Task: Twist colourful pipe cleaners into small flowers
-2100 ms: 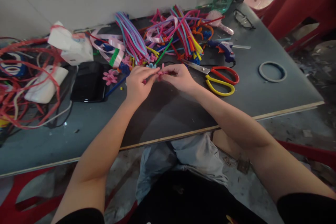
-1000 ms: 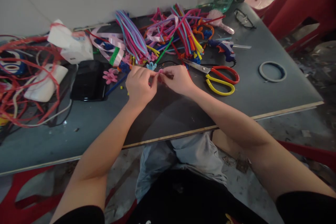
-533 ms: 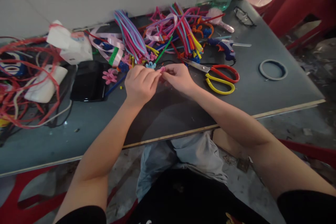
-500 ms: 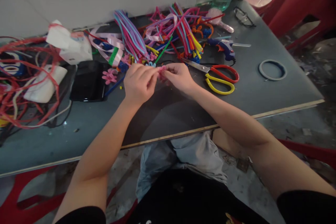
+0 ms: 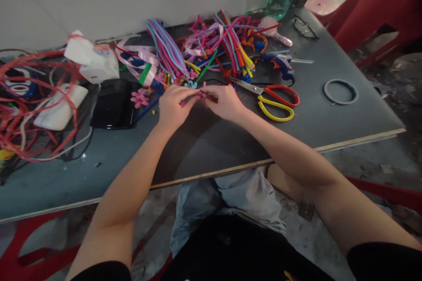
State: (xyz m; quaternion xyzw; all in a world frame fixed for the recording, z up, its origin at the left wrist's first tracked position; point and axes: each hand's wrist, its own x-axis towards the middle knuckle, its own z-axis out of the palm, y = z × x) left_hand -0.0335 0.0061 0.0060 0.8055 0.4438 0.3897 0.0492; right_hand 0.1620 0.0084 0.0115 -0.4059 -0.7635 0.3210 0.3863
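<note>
Between my fingertips, above the dark table, is a small pink pipe cleaner piece, mostly hidden by the fingers. My left hand pinches it from the left with thumb and forefinger. From the other side my right hand grips it, fingers curled. A finished-looking pink pipe cleaner flower lies left of my left hand. Just beyond the fingertips sits a light blue looped piece. Scissors with one red and one yellow handle rest to the right of my right hand.
Bundles of colourful pipe cleaners lie along the back wall. A black phone and tangled red cord are on the left. To the right are a glue gun, a hairbrush, glasses and a grey ring.
Both hands stay together on the pink piece, while the fingers have shifted their hold and the left fingers have straightened somewhat. The whole view has tilted slightly.
</note>
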